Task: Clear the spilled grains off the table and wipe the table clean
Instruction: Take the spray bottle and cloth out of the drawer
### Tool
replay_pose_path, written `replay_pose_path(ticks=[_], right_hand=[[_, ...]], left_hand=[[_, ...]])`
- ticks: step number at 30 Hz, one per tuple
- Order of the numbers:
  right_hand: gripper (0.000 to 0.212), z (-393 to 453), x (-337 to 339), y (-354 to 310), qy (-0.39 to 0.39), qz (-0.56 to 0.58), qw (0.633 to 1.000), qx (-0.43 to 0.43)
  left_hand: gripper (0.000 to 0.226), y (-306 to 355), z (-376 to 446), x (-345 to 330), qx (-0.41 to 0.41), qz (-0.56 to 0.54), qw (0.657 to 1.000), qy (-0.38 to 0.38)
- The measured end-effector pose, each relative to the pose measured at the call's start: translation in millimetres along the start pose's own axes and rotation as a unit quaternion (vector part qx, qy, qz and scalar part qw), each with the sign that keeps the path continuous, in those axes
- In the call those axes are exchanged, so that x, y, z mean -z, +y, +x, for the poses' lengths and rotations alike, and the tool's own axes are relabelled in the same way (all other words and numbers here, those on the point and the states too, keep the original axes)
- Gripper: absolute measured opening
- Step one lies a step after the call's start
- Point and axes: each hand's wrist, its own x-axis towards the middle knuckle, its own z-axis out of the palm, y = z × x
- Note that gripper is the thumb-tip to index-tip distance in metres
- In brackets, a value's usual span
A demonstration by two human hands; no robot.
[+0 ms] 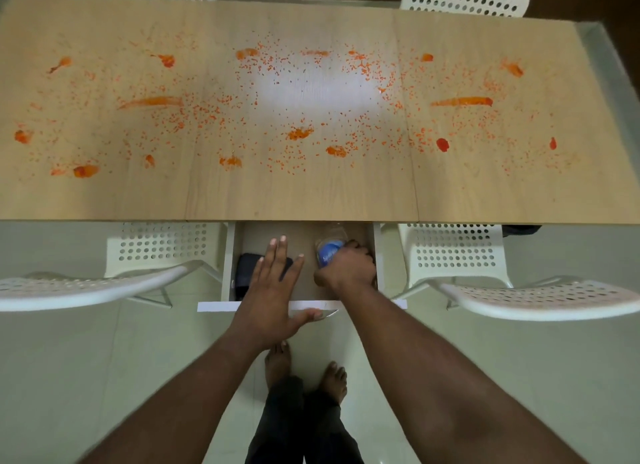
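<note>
Grains [277, 79] untouched; I see right hand [346, 266] gripping blue-labelled bottle [329, 252] in drawer [263, 304], left hand [273, 283] flat, fingers spread, steadying.

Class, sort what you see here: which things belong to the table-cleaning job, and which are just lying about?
Belongs to the job:
- scattered orange grains and orange smears
- long light wooden table
- blue-labelled clear bottle gripped by the right hand, possibly a cleaner
- open white drawer, under the flat left hand

Just lying about:
- white perforated plastic chairs
- dark flat item in the drawer, identity unclear
</note>
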Motion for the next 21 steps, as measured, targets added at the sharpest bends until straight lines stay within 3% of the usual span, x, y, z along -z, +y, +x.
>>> replay_pose_path(ticks=[2,4,9,13,17,21], right_hand=[[0.102,-0.8,-4.2,1.4,0.015,0.01,1.0,0.019],[0.096,1.1,-6.2,-0.2,0.029,0.027,0.998,0.044],[0.067,3.1,6.3,4.1,-0.049,0.05,0.996,0.047],[0.051,-0.7,16.9,10.0,-0.06,0.059,0.995,0.054],[0.04,-8.4,33.6,14.3,-0.059,-0.003,0.994,0.096],[0.037,-17.9,40.7,17.6,-0.039,-0.026,0.988,0.144]], left_hand=[[0.115,1.1,7.6,9.6,-0.004,0.006,1.0,0.029],[0.132,2.4,17.6,20.5,0.004,0.041,0.999,0.021],[0.164,-4.2,27.7,27.8,0.064,0.06,0.995,-0.043],[0.17,-5.3,25.9,25.6,0.082,0.062,0.993,-0.049],[0.178,-6.0,22.7,28.7,0.075,0.047,0.995,-0.048],[0.182,-10.7,18.6,33.6,0.065,0.04,0.996,-0.047]])
